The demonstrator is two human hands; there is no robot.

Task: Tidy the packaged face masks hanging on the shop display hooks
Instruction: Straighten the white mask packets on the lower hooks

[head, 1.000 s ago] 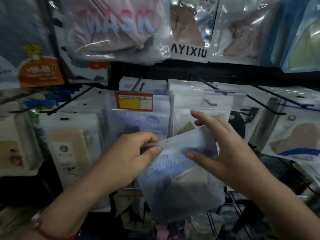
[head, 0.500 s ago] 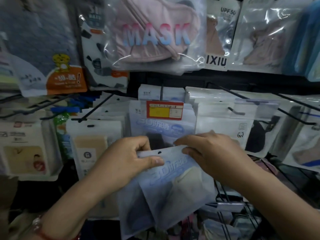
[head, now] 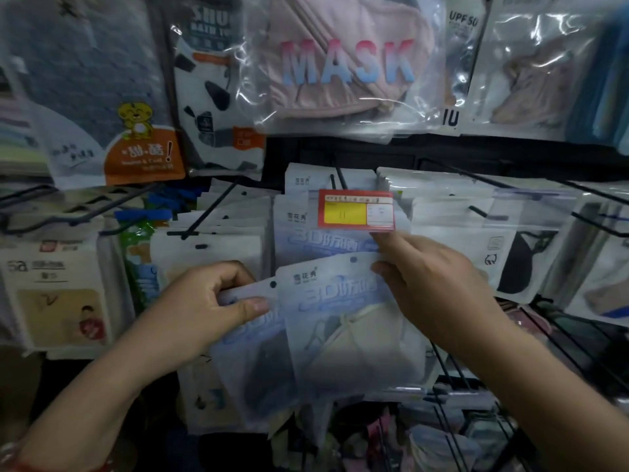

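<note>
Two loose packets are held at the centre of the frame, below the red and yellow price tag on the middle hook. The darker packet is pinched near its punched hole between the thumb and curled fingers of the left hand; the cream-mask packet is gripped at its upper right corner by the right hand. If the hook tip is missed, the glossy film could slip and a packet be dropped into the clutter below. The price tag could also be knocked askew.
</note>
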